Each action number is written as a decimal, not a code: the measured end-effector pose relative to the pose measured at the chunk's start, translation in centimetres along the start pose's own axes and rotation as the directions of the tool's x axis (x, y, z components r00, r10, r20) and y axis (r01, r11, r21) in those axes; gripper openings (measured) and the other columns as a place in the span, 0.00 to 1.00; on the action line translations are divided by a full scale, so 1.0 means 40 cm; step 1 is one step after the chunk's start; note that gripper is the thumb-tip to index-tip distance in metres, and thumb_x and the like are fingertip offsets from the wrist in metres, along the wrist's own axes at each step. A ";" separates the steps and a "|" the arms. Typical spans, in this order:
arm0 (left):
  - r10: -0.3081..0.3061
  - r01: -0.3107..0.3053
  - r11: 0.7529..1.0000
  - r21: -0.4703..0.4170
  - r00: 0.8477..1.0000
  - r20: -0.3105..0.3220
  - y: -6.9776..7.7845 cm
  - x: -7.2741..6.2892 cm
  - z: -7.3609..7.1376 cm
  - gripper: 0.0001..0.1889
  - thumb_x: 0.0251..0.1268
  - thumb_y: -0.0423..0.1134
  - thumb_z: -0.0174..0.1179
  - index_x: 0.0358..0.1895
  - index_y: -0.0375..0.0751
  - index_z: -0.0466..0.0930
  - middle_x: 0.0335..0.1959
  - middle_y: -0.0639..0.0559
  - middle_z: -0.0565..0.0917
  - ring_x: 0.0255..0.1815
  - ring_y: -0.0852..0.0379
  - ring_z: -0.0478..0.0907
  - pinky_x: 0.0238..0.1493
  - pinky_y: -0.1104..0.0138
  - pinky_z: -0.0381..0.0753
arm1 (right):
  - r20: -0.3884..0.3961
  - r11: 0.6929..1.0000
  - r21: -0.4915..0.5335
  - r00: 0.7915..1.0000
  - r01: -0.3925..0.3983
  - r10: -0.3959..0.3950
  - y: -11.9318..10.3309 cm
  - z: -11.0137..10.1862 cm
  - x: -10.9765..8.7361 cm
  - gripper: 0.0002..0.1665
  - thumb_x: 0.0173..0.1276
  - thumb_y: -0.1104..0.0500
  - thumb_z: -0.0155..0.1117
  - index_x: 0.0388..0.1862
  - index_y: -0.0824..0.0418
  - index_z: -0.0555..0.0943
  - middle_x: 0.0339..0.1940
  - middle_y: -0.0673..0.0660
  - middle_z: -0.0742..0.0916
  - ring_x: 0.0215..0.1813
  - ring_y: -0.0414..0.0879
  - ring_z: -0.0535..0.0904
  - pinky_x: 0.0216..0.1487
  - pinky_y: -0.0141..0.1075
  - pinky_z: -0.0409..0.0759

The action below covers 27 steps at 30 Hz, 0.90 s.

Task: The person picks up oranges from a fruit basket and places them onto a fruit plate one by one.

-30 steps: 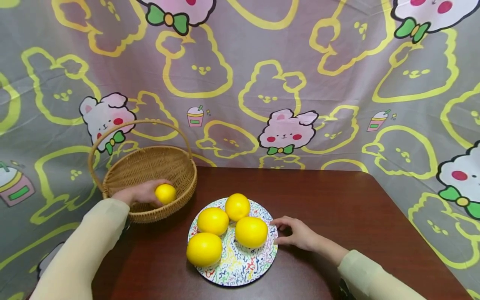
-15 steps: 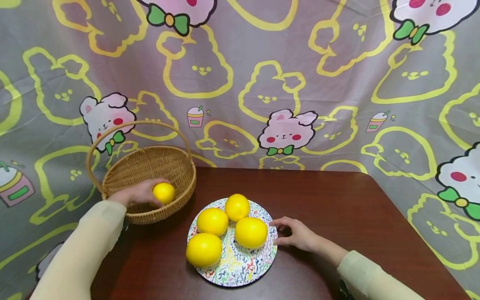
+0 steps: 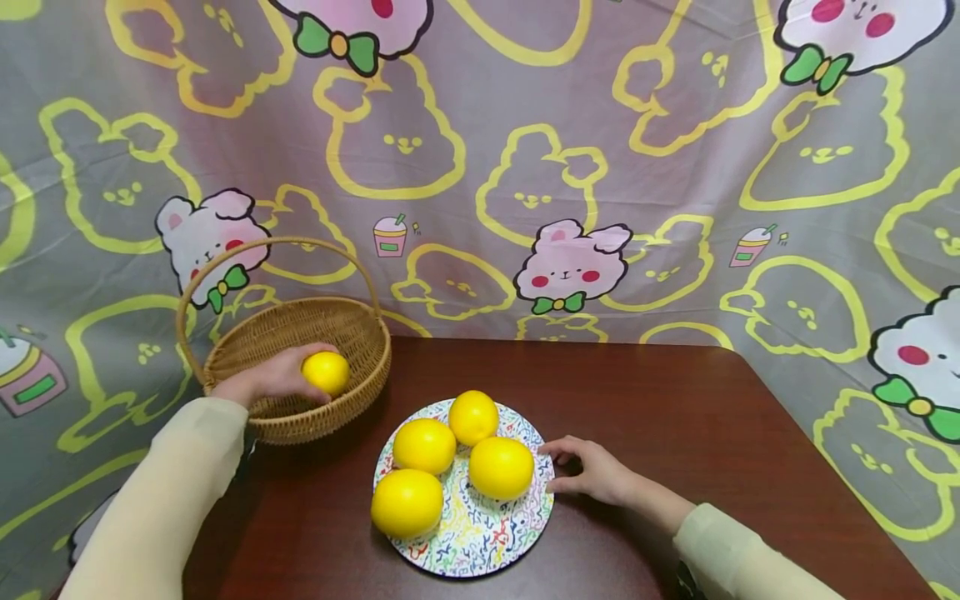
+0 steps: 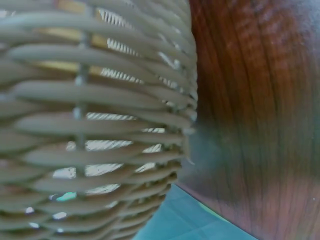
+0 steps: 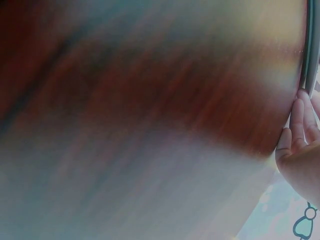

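Note:
In the head view my left hand (image 3: 288,372) reaches over the near rim of a wicker basket (image 3: 300,429) and grips a yellow lemon (image 3: 326,373), thumb and fingers around it. From the left wrist view only the basket's woven wall (image 4: 90,130) shows, with the hand and fruit hidden. A round plate (image 3: 491,546) with a colourful squiggle pattern bears several lemons, one of them a lemon (image 3: 502,468) on its right side. My right hand (image 3: 592,471) rests with thumb and fingertips apart at the plate's right rim; the right wrist view shows the fingers (image 5: 297,120) against that edge.
The basket has a tall arched handle (image 3: 300,242) standing over its opening. Dark brown table (image 3: 637,392) extends behind and to the right of the plate. A patterned curtain (image 3: 480,167) hangs right behind the table's back edge.
My left hand and the lemon in it have risen slightly and shifted a little left inside the basket. The right hand stays at the plate's rim.

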<state>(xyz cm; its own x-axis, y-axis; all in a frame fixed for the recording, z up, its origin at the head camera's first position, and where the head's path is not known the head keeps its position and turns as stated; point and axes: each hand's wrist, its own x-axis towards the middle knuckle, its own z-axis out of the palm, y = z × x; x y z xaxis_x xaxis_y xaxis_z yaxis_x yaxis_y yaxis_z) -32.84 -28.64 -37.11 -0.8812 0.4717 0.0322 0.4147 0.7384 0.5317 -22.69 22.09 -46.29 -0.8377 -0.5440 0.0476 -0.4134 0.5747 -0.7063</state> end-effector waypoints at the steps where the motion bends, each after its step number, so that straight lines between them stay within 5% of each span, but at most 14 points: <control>1: -0.004 0.004 1.000 -0.003 1.000 -0.007 -0.001 -0.001 -0.001 0.39 0.44 0.43 0.77 0.62 0.35 0.70 0.46 0.41 0.78 0.40 0.48 0.72 0.40 0.57 0.71 | 0.001 1.000 0.002 1.000 0.000 0.000 0.000 0.000 0.000 0.30 0.59 0.52 0.74 0.59 0.60 0.79 0.46 0.49 0.81 0.45 0.46 0.75 0.47 0.34 0.77; 19: -0.042 0.042 0.999 -0.012 0.995 -0.094 0.066 -0.019 -0.069 0.42 0.49 0.45 0.75 0.67 0.40 0.65 0.53 0.38 0.76 0.44 0.45 0.73 0.43 0.54 0.71 | 0.002 1.000 -0.010 1.000 0.004 -0.004 -0.001 -0.004 0.001 0.30 0.59 0.51 0.74 0.60 0.59 0.79 0.46 0.48 0.81 0.45 0.47 0.75 0.48 0.34 0.78; 27: -0.001 0.004 1.000 0.026 0.993 -0.117 0.088 -0.024 -0.081 0.44 0.47 0.50 0.76 0.68 0.41 0.64 0.54 0.38 0.77 0.45 0.45 0.74 0.43 0.53 0.71 | 0.000 1.000 -0.012 1.000 0.007 -0.007 -0.002 -0.003 -0.001 0.30 0.59 0.52 0.74 0.59 0.60 0.79 0.45 0.49 0.81 0.45 0.46 0.75 0.47 0.34 0.77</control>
<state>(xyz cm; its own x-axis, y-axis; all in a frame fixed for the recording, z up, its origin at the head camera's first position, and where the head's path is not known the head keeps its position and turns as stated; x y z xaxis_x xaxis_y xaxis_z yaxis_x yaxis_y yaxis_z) -31.26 -28.06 -32.52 -0.9023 0.4109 0.1305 0.4165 0.7528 0.5097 -22.66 22.15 -46.15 -0.8347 -0.5482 0.0528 -0.4236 0.5778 -0.6977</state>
